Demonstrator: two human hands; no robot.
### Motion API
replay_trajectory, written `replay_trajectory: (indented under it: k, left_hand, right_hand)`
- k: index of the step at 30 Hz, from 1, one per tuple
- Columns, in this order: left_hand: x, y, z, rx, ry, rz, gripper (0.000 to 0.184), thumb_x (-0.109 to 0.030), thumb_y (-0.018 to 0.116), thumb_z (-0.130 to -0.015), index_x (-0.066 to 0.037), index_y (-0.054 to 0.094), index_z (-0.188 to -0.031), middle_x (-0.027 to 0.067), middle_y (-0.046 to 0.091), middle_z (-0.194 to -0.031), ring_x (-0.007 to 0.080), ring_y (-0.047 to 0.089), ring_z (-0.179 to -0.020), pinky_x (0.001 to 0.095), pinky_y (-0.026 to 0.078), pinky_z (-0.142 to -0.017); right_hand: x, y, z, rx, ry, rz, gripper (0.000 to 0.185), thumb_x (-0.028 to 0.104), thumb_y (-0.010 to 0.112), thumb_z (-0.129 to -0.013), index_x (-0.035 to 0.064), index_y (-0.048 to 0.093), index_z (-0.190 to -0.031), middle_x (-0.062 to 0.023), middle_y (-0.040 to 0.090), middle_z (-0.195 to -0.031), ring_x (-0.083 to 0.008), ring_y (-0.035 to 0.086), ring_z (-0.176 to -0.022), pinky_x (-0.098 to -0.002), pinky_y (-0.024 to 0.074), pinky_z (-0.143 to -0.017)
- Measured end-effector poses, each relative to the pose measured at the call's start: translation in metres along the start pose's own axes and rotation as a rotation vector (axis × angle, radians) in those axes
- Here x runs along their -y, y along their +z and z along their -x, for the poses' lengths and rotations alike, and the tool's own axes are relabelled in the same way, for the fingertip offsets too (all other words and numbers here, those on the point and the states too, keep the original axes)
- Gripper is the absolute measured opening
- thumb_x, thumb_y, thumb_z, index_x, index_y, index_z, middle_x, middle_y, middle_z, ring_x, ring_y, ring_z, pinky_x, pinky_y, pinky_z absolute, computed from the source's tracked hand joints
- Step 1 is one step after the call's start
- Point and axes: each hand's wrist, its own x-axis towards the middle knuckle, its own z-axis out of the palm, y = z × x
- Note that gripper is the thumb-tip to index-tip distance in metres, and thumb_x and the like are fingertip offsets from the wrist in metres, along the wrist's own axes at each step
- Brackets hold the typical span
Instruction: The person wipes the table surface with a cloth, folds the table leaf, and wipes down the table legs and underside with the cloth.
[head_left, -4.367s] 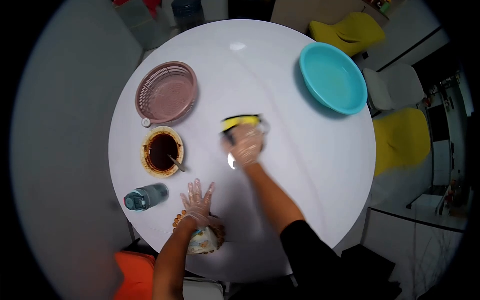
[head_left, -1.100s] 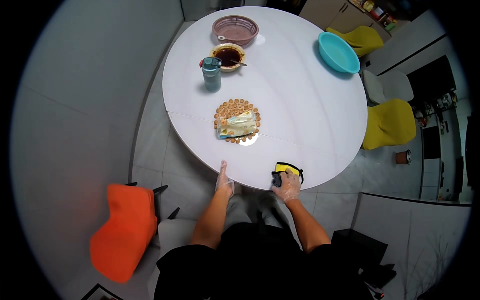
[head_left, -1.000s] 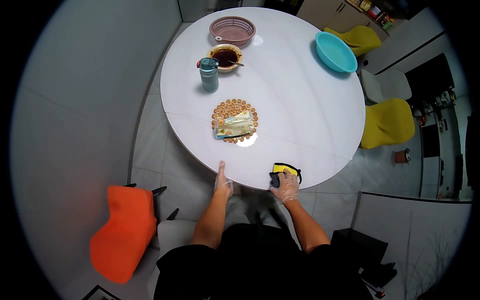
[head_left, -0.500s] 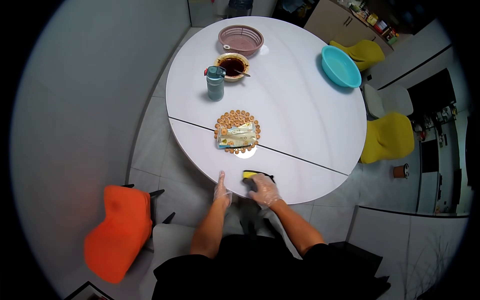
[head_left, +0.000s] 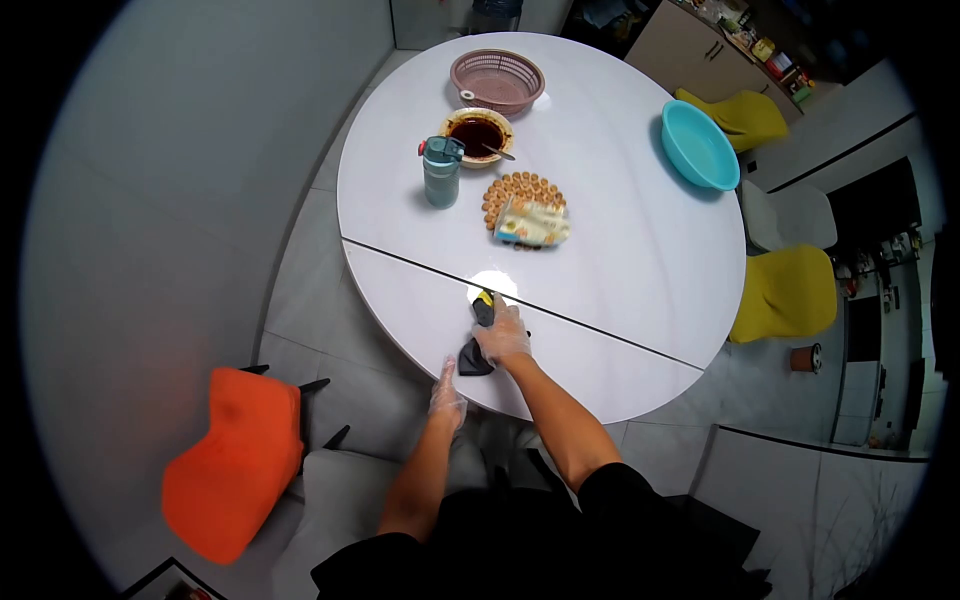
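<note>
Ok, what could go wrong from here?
The cloth under the right hand reaches the table's dark seam, so it might snag there. A careless reach could catch the spoon jutting over the bowl's rim and spill dark liquid. The upright bottle close by could tip if bumped.

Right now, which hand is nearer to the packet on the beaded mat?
The right hand. It is on the dark cloth, just short of the seam, with the packet beyond. The left hand is farther back, at the table's near edge.
</note>
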Motion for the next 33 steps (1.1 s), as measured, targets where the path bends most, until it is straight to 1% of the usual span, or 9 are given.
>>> replay_trajectory:
  k: [2, 4, 6, 14, 17, 20, 23, 26, 33]
  left_hand:
    - [-0.005, 0.009, 0.009, 0.030, 0.040, -0.028, 0.089, -0.052, 0.078, -0.087, -0.002, 0.046, -0.153, 0.0121, 0.042, -0.160, 0.0270, 0.041, -0.144, 0.0411, 0.031, -0.120]
    - [-0.002, 0.000, 0.002, 0.088, 0.033, -0.001, 0.092, -0.050, 0.079, -0.087, -0.003, 0.042, -0.156, 0.0113, 0.037, -0.164, 0.0258, 0.030, -0.152, 0.0404, 0.021, -0.125]
    - [0.004, -0.007, -0.007, 0.130, 0.053, 0.032, 0.090, -0.048, 0.079, -0.088, -0.003, 0.042, -0.157, 0.0111, 0.037, -0.164, 0.0260, 0.032, -0.151, 0.0408, 0.022, -0.124]
    - [0.004, -0.006, 0.022, 0.104, 0.069, 0.115, 0.085, -0.043, 0.079, -0.089, 0.000, 0.044, -0.154, 0.0116, 0.047, -0.156, 0.0272, 0.047, -0.140, 0.0420, 0.036, -0.119]
    - [0.002, -0.003, 0.012, -0.009, 0.030, 0.069, 0.086, -0.044, 0.080, -0.088, -0.001, 0.045, -0.153, 0.0117, 0.049, -0.155, 0.0273, 0.049, -0.139, 0.0412, 0.037, -0.119]
    - [0.020, -0.016, -0.016, 0.038, 0.100, 0.123, 0.087, -0.045, 0.080, -0.088, 0.000, 0.045, -0.153, 0.0124, 0.049, -0.154, 0.0273, 0.050, -0.138, 0.0407, 0.036, -0.119]
    - [0.021, -0.020, -0.038, -0.077, -0.030, 0.108, 0.088, -0.046, 0.080, -0.088, -0.001, 0.043, -0.155, 0.0118, 0.050, -0.154, 0.0272, 0.050, -0.138, 0.0411, 0.037, -0.119]
    - [0.036, -0.016, -0.073, 0.101, 0.095, 0.208, 0.090, -0.047, 0.078, -0.090, -0.004, 0.039, -0.158, 0.0106, 0.048, -0.156, 0.0270, 0.048, -0.140, 0.0416, 0.035, -0.119]
    - [0.000, 0.041, -0.074, 0.069, 0.091, 0.077, 0.088, -0.051, 0.074, -0.092, -0.009, 0.037, -0.160, 0.0087, 0.040, -0.162, 0.0260, 0.039, -0.146, 0.0419, 0.031, -0.121]
  right_hand:
    - [-0.013, -0.003, 0.014, -0.032, -0.007, 0.040, 0.080, 0.031, 0.071, -0.080, 0.0133, 0.043, -0.153, -0.0226, 0.057, -0.132, -0.0401, 0.057, -0.125, -0.0486, 0.0466, -0.107]
    - [-0.042, 0.003, 0.027, -0.112, -0.079, 0.003, 0.074, 0.029, 0.069, -0.080, 0.0105, 0.047, -0.148, -0.0238, 0.058, -0.127, -0.0424, 0.057, -0.122, -0.0501, 0.0469, -0.105]
    - [-0.070, 0.003, 0.043, -0.201, -0.120, -0.025, 0.062, 0.025, 0.068, -0.079, 0.0081, 0.054, -0.137, -0.0232, 0.061, -0.118, -0.0429, 0.058, -0.116, -0.0510, 0.0472, -0.102]
    - [-0.156, -0.033, 0.099, -0.178, 0.022, 0.008, 0.057, 0.027, 0.068, -0.079, 0.0090, 0.058, -0.132, -0.0220, 0.064, -0.118, -0.0415, 0.059, -0.117, -0.0502, 0.0479, -0.101]
    - [-0.178, -0.029, 0.110, -0.054, 0.184, 0.034, 0.057, 0.028, 0.067, -0.079, 0.0098, 0.057, -0.132, -0.0238, 0.064, -0.120, -0.0437, 0.059, -0.116, -0.0522, 0.0479, -0.100]
    - [-0.211, -0.016, 0.126, -0.070, 0.185, -0.016, 0.058, 0.028, 0.070, -0.077, 0.0089, 0.059, -0.130, -0.0240, 0.066, -0.116, -0.0438, 0.061, -0.112, -0.0509, 0.0495, -0.098]
    - [-0.235, 0.000, 0.146, -0.054, 0.216, -0.088, 0.057, 0.027, 0.071, -0.076, 0.0081, 0.062, -0.128, -0.0243, 0.068, -0.114, -0.0426, 0.064, -0.110, -0.0481, 0.0510, -0.097]
    - [-0.258, 0.003, 0.150, -0.068, 0.207, -0.053, 0.057, 0.027, 0.071, -0.077, 0.0079, 0.061, -0.129, -0.0241, 0.068, -0.116, -0.0411, 0.065, -0.110, -0.0472, 0.0512, -0.096]
    - [-0.237, -0.026, 0.140, -0.034, 0.170, -0.155, 0.057, 0.031, 0.070, -0.079, 0.0092, 0.059, -0.131, -0.0237, 0.066, -0.119, -0.0426, 0.063, -0.113, -0.0476, 0.0497, -0.098]
